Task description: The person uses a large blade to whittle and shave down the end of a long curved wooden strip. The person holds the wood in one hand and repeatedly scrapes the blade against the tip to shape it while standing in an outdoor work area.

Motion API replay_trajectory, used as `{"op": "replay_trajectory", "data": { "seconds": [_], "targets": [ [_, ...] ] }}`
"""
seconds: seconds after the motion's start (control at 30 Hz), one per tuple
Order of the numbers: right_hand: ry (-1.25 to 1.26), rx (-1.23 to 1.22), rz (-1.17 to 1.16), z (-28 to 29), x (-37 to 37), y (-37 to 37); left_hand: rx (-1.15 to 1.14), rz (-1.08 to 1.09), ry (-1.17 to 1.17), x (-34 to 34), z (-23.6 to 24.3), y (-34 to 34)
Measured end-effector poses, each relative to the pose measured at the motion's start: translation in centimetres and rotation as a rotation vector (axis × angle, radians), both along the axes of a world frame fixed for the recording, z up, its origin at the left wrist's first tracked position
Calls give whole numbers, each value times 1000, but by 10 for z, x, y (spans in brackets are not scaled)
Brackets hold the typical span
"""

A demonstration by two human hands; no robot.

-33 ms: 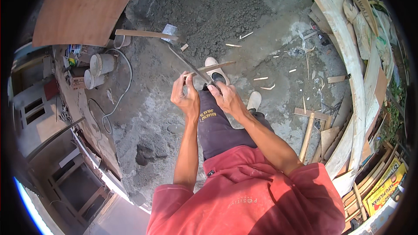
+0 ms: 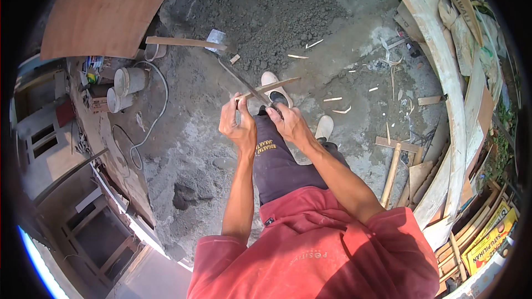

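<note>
My left hand [image 2: 239,126] is closed in a pinch round one end of a thin, pointed wooden stick [image 2: 284,82]. The stick reaches out to the right, above my shoe [image 2: 270,79]. In my closed right hand [image 2: 290,124] is a long, dark-bladed knife [image 2: 235,75], its handle mostly hidden by the fingers. The blade slants up and to the left, crossing the stick close to my left fingertips. I cannot tell whether its edge is cutting into the wood.
Wood slivers [image 2: 332,99] lie scattered on the concrete floor. A heap of wet grey mortar [image 2: 271,11] spreads ahead. Buckets [image 2: 131,81], a hose [image 2: 164,91] and a flat wooden strip [image 2: 185,42] are on the left; long boards [image 2: 443,77] lean at the right.
The knife's tip has shifted slightly to the right and down, and the blade crosses the stick a little nearer my left hand. Both hands keep their grip.
</note>
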State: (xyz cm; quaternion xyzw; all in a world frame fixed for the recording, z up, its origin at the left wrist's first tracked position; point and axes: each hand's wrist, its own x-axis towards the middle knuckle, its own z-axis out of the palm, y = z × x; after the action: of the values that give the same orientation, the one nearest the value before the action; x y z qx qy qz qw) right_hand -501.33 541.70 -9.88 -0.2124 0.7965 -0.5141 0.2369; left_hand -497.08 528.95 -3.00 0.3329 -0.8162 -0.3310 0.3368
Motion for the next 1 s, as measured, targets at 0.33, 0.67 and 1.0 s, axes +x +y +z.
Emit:
{"op": "replay_trajectory", "data": {
  "seconds": [0.33, 0.67, 1.0],
  "targets": [
    [-220, -71, 106, -21, -6, 4, -156, 80, -103, 16, -2, -1],
    [-358, 86, 40, -67, -15, 7, -44, 185, -98, 27, -10, -7],
    [-502, 269, 18, -172, -29, 29, -67, 232, -85, 29, -8, -20]
  ]
}}
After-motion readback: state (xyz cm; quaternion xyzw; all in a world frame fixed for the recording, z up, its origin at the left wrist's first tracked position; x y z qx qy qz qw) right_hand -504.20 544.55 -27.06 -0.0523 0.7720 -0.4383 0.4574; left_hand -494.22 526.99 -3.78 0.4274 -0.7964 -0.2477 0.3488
